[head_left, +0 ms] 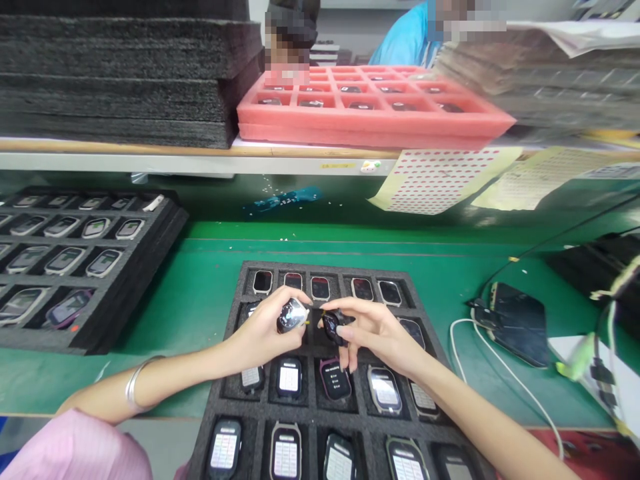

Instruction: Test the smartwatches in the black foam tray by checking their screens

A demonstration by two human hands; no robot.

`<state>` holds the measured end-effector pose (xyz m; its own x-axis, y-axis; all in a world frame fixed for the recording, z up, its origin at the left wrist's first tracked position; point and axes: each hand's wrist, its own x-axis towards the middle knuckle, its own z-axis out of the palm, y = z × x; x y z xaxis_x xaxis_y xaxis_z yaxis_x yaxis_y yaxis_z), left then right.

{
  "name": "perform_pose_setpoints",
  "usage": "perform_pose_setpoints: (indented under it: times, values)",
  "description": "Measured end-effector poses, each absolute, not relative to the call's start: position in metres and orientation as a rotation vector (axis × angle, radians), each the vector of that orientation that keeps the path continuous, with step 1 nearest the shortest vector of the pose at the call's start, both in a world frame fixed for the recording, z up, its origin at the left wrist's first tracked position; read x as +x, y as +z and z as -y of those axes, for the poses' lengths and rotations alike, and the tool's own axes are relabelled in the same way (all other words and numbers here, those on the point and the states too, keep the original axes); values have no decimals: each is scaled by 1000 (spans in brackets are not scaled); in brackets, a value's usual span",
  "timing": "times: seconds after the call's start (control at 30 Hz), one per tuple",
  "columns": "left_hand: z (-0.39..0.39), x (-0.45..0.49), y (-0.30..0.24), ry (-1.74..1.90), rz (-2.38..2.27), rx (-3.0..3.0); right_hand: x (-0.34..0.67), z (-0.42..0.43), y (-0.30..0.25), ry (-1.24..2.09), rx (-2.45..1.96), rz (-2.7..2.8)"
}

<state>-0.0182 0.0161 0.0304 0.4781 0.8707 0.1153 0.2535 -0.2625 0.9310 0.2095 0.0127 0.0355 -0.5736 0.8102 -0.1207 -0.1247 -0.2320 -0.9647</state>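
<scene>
My left hand [273, 325] grips a silver-rimmed smartwatch body [292, 315] with a lit screen, thumb and fingers on its edges. In my right hand [373, 327] is a dark smartwatch body [332, 327], its screen also lit, pinched between thumb and fingers. Both are held up side by side, a small gap between them, over a black foam tray [310, 415]. Watch bodies sit in the tray's compartments, some with lit screens. A purple-rimmed watch [335, 380] lies just below my right fingertips. My hands cover part of the tray's second row.
Another black foam tray [173, 227] of watches stands at left on the green table [210, 267]. A pink foam tray [375, 127] and stacked black foam [115, 80] rest on the shelf above. At right lie a power bank-like block [520, 323] and white cables [525, 387].
</scene>
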Motion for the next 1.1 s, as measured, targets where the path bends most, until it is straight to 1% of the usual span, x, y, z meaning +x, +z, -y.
perform_pose_setpoints:
  times: [0.3,0.43,0.73,1.1]
  values:
    - [-19,-11,34,725,-864,1027,213,-19,35,1989,-859,1262]
    - [-20,-10,39,713,-818,822,213,-21,34,1999,-849,1174]
    - [-18,-9,28,790,-744,915,210,-17,33,1877,-920,1172]
    - [-19,-10,28,745,-724,1078,209,-13,31,1788,-922,1223]
